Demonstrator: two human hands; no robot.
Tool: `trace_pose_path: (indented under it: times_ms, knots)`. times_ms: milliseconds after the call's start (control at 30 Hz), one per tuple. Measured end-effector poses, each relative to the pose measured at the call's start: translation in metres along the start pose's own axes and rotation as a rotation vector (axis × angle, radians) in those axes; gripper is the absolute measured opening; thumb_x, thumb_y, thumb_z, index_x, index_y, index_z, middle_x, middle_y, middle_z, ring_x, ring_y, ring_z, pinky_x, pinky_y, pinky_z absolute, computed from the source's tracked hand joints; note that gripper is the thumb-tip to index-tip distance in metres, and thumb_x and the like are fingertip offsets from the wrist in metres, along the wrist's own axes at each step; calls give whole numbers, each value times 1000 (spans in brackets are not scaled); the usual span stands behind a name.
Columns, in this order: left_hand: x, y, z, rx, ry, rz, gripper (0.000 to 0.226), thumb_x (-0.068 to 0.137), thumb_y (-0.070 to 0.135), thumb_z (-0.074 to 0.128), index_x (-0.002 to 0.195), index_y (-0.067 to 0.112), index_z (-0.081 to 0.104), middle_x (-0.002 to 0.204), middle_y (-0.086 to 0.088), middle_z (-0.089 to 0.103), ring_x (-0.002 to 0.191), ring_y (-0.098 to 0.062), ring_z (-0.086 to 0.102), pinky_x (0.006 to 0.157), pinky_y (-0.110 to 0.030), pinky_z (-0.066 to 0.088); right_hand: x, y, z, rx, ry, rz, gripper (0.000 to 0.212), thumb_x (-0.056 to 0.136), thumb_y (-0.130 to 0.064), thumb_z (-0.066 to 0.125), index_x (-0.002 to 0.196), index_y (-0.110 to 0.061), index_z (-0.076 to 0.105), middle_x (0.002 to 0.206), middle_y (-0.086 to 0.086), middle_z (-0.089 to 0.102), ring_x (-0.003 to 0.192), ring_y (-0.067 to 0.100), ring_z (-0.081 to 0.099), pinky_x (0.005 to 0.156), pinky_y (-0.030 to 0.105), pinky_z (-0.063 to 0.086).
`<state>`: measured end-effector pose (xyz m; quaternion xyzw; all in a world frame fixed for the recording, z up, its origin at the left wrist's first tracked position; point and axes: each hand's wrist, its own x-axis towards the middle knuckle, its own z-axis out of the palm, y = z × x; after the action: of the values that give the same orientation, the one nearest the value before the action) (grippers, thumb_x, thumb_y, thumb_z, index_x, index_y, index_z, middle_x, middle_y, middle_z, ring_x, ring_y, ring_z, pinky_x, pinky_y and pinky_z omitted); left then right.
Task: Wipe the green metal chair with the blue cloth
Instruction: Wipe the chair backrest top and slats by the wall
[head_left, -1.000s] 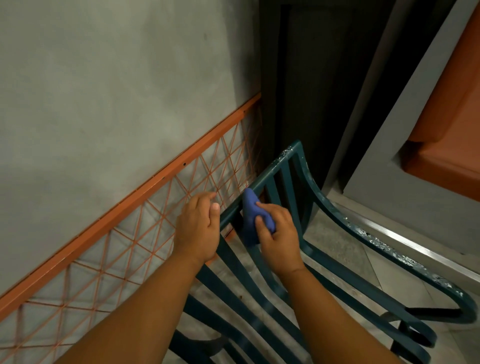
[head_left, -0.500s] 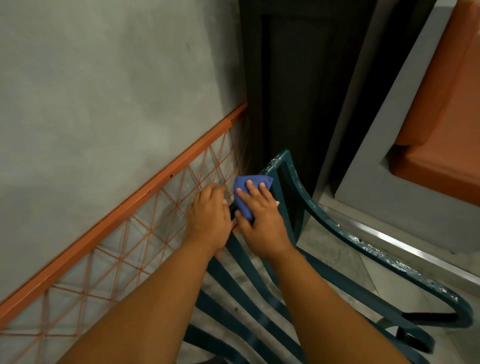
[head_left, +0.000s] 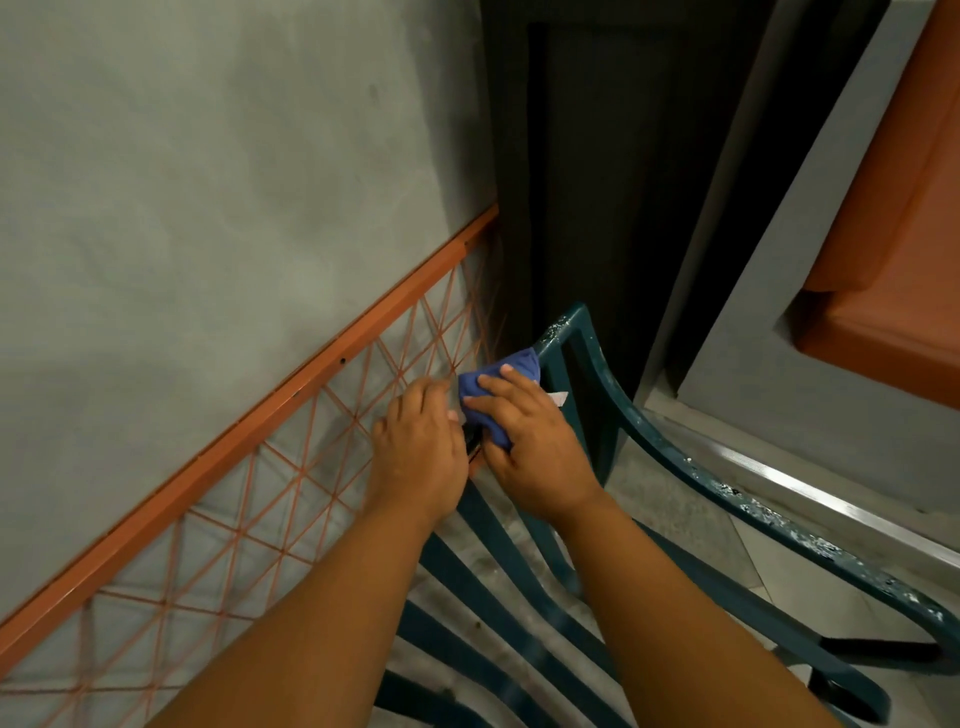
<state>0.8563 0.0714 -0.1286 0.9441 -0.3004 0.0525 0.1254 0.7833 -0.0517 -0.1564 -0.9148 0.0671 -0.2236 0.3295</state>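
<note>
Since a second ago, the right hand (head_left: 530, 441) has slid the blue cloth (head_left: 498, 382) up the green metal chair (head_left: 670, 452) toward its top corner, fingers pressed over it. Just left, the left hand (head_left: 418, 457) grips the chair's top rail.

A grey wall (head_left: 208, 208) fills the area up and left of the left hand (head_left: 415, 457). An orange rail (head_left: 291, 384) with thin orange lattice (head_left: 218, 540) slants just beside that hand. A dark doorway (head_left: 613, 182) stands beyond the right hand (head_left: 530, 441). An orange panel (head_left: 893, 249) sits far to its right, above a grey tiled floor (head_left: 779, 577).
</note>
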Motion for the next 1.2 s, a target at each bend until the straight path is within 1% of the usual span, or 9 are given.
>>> trace_pose_path:
  times_ms: [233, 333, 400, 533, 633, 800, 967, 1133, 1200]
  knots:
    - [1, -2, 0, 7, -8, -1, 45, 92, 28, 25, 130, 14, 45, 130, -6, 50, 115, -22, 48, 92, -37, 40, 16, -13, 9, 11, 83, 84, 33, 83, -20, 57, 115, -15, 65, 130, 3, 59, 135, 20, 36, 117, 42, 20]
    - [-1, -1, 1, 11, -19, 4, 39, 96, 27, 30, 131, 15, 44, 131, -5, 49, 117, -22, 47, 94, -37, 39, 8, 3, -5, 72, 11, -6, 39, 84, -27, 51, 120, -18, 63, 134, 0, 56, 136, 7, 29, 118, 26, 12]
    - [-2, 0, 2, 22, -23, 17, 38, 97, 26, 31, 132, 17, 43, 131, -4, 48, 118, -22, 46, 95, -37, 38, 14, 14, -14, 49, 5, -11, 38, 84, -21, 55, 121, -16, 62, 135, 2, 55, 136, 9, 29, 116, 19, 9]
    - [-1, 1, 2, 51, -39, -3, 35, 97, 25, 32, 130, 17, 42, 130, -4, 47, 116, -22, 46, 94, -38, 41, 37, 10, -14, -22, 107, 125, 29, 85, -12, 60, 114, -9, 66, 130, 11, 58, 134, 27, 37, 117, 32, 16]
    - [0, 0, 3, 67, -59, -15, 35, 97, 26, 33, 130, 16, 41, 131, -5, 46, 117, -22, 45, 94, -39, 41, 33, 2, -8, -40, 84, 91, 28, 83, -14, 60, 110, -10, 67, 124, 9, 61, 131, 26, 41, 116, 42, 21]
    - [1, 2, 3, 103, -81, -14, 38, 97, 27, 31, 133, 16, 39, 136, -6, 43, 120, -23, 43, 97, -40, 40, 27, 29, -27, 24, -38, 0, 38, 81, -13, 61, 119, -15, 63, 133, 4, 56, 135, 17, 36, 115, 24, 16]
    - [2, 2, 3, 107, -98, -7, 41, 97, 28, 30, 135, 15, 38, 143, -7, 37, 127, -24, 38, 100, -42, 38, 47, 15, -20, -79, 55, 99, 26, 83, -14, 59, 107, -8, 68, 121, 10, 63, 129, 26, 43, 114, 32, 18]
    - [1, 4, 2, 125, -102, -9, 42, 97, 28, 30, 137, 15, 37, 146, -7, 34, 129, -24, 36, 102, -41, 35, 34, 29, -30, -53, -48, -77, 33, 82, -12, 62, 116, -13, 65, 127, 6, 61, 129, 20, 43, 113, 19, 12]
    - [2, 4, 2, 132, -108, -7, 44, 97, 28, 29, 138, 16, 35, 148, -6, 32, 131, -24, 34, 104, -41, 34, 42, 40, -35, -71, -65, -98, 32, 83, -13, 61, 115, -12, 65, 124, 7, 61, 127, 23, 45, 116, 22, 16]
